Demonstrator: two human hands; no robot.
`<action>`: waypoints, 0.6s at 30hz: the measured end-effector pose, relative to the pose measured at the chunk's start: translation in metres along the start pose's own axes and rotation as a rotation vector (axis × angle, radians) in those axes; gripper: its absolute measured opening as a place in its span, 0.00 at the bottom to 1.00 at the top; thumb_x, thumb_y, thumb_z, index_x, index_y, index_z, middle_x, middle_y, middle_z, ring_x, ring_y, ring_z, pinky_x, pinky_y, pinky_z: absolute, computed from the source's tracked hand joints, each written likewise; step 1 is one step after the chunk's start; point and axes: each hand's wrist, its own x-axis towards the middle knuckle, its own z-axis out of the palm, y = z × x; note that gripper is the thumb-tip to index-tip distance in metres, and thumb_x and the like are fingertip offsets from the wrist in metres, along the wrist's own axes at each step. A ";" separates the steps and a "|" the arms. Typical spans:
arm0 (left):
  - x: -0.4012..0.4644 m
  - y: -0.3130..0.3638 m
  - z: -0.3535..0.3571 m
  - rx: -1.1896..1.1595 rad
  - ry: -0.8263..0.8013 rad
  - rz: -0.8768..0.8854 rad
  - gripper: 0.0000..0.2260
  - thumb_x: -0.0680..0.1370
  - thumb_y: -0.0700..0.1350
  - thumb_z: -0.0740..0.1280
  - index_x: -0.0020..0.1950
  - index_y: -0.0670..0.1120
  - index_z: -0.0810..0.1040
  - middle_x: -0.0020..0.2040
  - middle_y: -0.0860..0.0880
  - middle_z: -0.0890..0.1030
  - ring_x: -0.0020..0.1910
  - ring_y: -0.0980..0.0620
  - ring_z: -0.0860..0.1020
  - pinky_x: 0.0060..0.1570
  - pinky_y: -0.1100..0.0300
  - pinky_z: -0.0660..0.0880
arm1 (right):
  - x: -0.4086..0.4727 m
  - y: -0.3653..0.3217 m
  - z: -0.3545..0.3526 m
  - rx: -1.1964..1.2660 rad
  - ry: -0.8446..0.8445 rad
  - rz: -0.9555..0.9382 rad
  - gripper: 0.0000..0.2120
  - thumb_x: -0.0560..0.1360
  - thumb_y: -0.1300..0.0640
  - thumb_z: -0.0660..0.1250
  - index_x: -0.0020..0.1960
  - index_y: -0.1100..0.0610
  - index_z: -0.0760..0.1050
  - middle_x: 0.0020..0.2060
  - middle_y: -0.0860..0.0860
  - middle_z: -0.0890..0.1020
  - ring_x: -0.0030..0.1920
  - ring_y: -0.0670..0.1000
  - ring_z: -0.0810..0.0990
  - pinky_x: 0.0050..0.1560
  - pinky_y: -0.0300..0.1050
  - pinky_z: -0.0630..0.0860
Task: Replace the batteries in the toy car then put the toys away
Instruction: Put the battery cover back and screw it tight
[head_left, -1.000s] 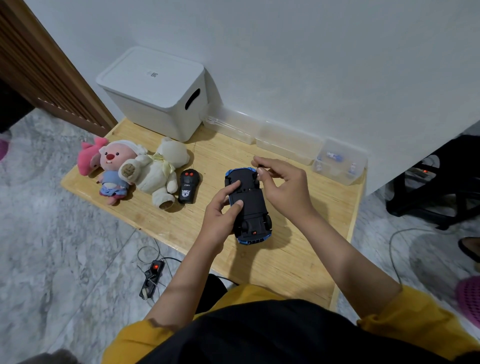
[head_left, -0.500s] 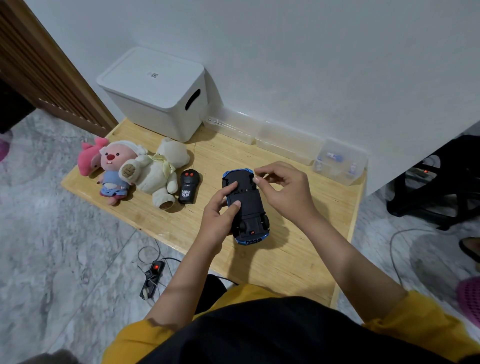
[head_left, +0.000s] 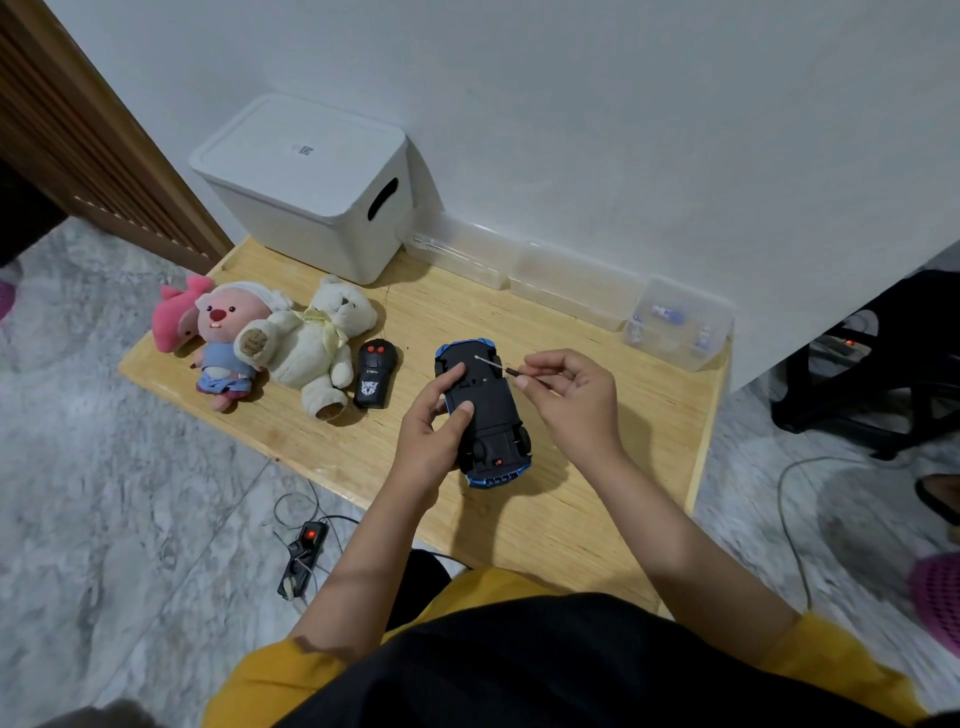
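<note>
A blue toy car (head_left: 485, 410) lies upside down on the wooden table (head_left: 597, 499), black underside facing up. My left hand (head_left: 434, 426) grips its left side, thumb and forefinger pressed on the underside. My right hand (head_left: 569, 395) pinches a small screwdriver (head_left: 496, 365) whose thin shaft tip rests on the car's underside near the far end. A black remote control (head_left: 375, 380) lies just left of the car. A clear box with batteries (head_left: 675, 325) stands at the far right against the wall.
A white lidded storage bin (head_left: 311, 187) stands at the back left. A cream teddy bear (head_left: 317, 343), a pink beaver plush (head_left: 228, 338) and a pink plush (head_left: 174, 319) lie on the left. Clear empty trays (head_left: 519, 270) line the wall. A power strip (head_left: 304, 556) lies on the floor.
My right hand has drawn back to the right of the car, and the screwdriver shaft now shows, pointing at the underside. The car and my left hand have barely shifted.
</note>
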 end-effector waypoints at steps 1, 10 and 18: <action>0.000 0.000 0.000 0.000 -0.003 0.000 0.18 0.79 0.40 0.64 0.62 0.60 0.75 0.60 0.42 0.75 0.59 0.42 0.76 0.41 0.50 0.81 | -0.001 0.004 0.002 -0.034 0.001 0.015 0.13 0.69 0.69 0.72 0.44 0.52 0.79 0.39 0.50 0.83 0.40 0.41 0.82 0.44 0.33 0.77; -0.001 0.000 0.002 -0.007 -0.036 0.012 0.22 0.79 0.39 0.64 0.69 0.58 0.70 0.57 0.43 0.75 0.54 0.48 0.78 0.40 0.52 0.81 | -0.002 0.012 0.006 -0.324 -0.075 -0.056 0.15 0.72 0.63 0.71 0.58 0.58 0.79 0.42 0.48 0.77 0.40 0.35 0.76 0.41 0.23 0.70; 0.004 -0.004 0.001 0.041 -0.074 0.034 0.26 0.79 0.39 0.64 0.70 0.64 0.63 0.51 0.43 0.77 0.50 0.48 0.78 0.45 0.48 0.81 | -0.010 0.015 0.009 -0.283 -0.098 -0.044 0.17 0.76 0.62 0.66 0.64 0.59 0.74 0.42 0.50 0.72 0.45 0.39 0.74 0.49 0.22 0.68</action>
